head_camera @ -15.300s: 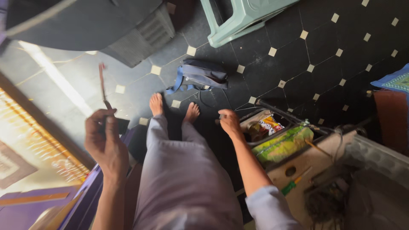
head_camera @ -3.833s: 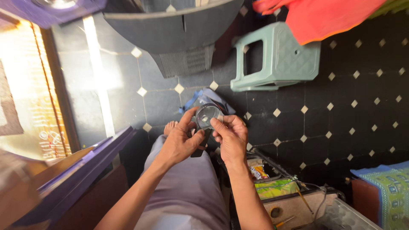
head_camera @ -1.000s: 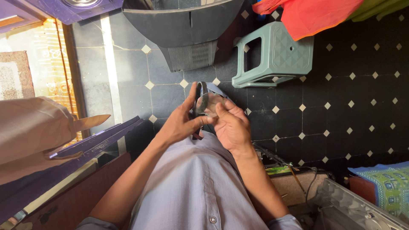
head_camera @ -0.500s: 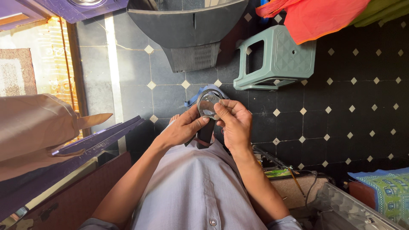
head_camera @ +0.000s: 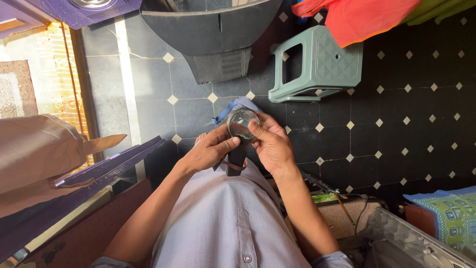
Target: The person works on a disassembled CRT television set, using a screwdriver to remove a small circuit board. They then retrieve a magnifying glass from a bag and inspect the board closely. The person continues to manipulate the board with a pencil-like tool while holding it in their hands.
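While the left hand (head_camera: 210,151) grips the black handle of the magnifying glass (head_camera: 241,130) over the lap, the right hand (head_camera: 270,144) pinches its round lens rim, work apparently mid-way, lens seated.

- Person wears a pale lavender-grey button-up shirt (head_camera: 223,218), plain fabric with no pattern I can make out.
- There's a stitched placket down the front of the shirt, with one small round button (head_camera: 243,258) sitting at its lower end, near the bottom of the view.
- Sleeves are short or pushed up: cuffs only show around the elbows, either side of that button, so both forearms are bare.
- Left hand (head_camera: 208,151) and right hand (head_camera: 272,146) are bare, no gloves, rings or watch visible.
- Beyond the hands, above the shirt, a bare foot (head_camera: 200,140) just peeks out, mostly hidden.
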